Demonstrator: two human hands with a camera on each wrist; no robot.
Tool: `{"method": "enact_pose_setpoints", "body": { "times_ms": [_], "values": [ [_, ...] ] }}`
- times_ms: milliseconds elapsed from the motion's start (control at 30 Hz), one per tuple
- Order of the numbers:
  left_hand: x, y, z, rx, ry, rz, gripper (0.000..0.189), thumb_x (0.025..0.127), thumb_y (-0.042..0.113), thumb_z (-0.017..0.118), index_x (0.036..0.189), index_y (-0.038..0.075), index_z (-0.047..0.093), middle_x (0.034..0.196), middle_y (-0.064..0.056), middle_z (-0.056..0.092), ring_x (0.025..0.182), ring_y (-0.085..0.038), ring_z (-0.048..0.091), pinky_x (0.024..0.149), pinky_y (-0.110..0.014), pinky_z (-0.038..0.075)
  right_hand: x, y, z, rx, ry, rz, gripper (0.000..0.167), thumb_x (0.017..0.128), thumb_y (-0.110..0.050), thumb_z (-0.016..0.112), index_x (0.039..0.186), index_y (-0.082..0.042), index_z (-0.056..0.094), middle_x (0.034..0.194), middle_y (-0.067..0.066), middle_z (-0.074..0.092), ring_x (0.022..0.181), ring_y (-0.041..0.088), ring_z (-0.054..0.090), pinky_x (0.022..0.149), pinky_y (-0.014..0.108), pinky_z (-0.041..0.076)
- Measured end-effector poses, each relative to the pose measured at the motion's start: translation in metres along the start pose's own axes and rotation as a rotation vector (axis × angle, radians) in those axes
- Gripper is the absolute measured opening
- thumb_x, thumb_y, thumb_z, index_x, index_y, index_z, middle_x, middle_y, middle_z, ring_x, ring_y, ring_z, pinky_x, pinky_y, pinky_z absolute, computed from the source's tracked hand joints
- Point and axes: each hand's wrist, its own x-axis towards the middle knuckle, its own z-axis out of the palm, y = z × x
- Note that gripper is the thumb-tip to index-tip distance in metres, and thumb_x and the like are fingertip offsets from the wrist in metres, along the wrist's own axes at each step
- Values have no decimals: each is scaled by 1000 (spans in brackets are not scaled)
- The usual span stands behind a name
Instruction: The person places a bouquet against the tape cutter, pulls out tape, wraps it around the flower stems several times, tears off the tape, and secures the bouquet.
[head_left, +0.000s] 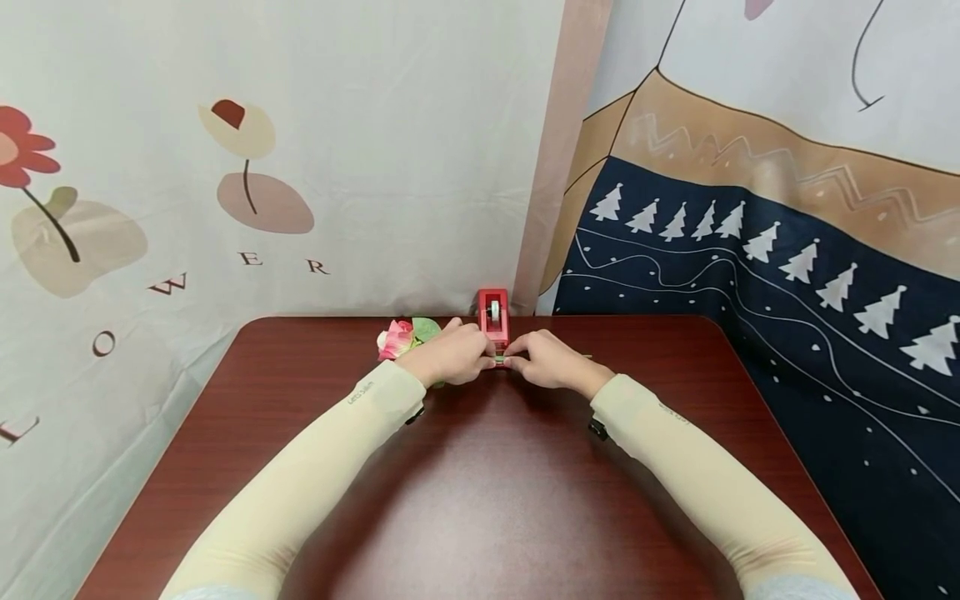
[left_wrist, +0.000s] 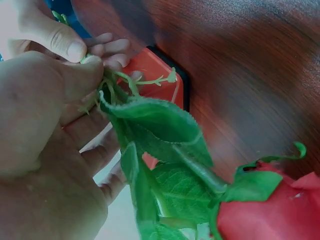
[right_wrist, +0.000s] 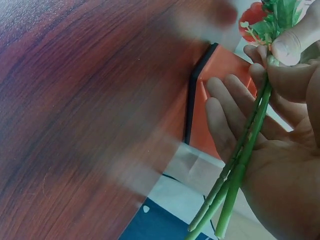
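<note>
A bunch of pink-red flowers point(head_left: 396, 340) with green leaves point(left_wrist: 157, 125) lies sideways in both hands, over the far part of the table. My left hand point(head_left: 456, 353) pinches the stems just below the leaves between thumb and fingers. Close beside it, my right hand point(head_left: 553, 360) pinches the same stems point(right_wrist: 245, 150), their cut ends running across its palm. The thumbs of both hands nearly meet. Directly behind the hands stands a red tape dispenser point(head_left: 493, 336) with its roll of tape point(head_left: 494, 311) at the top.
The dark red-brown wooden table point(head_left: 495, 492) reaches back to a pale wall cloth point(head_left: 420, 167) printed with flowers and letters. A navy cloth point(head_left: 675, 267) with white trees hangs along the right side.
</note>
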Motion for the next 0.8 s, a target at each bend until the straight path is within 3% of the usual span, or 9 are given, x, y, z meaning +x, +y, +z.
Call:
{"method": "enact_pose_setpoints", "body": {
  "times_ms": [433, 800],
  "values": [
    [-4, 6, 1, -1, -22, 11, 21, 110, 28, 69, 121, 16, 84, 123, -1, 82, 126, -25, 69, 104, -46, 40, -4, -4, 3, -19, -9, -16, 19, 106, -16, 69, 114, -8, 84, 116, 8, 82, 110, 21, 75, 105, 44, 60],
    [-9, 10, 0, -15, -18, 51, 20, 109, 26, 71, 110, 14, 86, 108, 2, 83, 104, -18, 73, 96, -45, 39, -6, -6, 1, 13, -67, -2, 17, 106, -17, 68, 110, -11, 84, 118, 5, 78, 108, 20, 71, 105, 45, 58]
  ]
}}
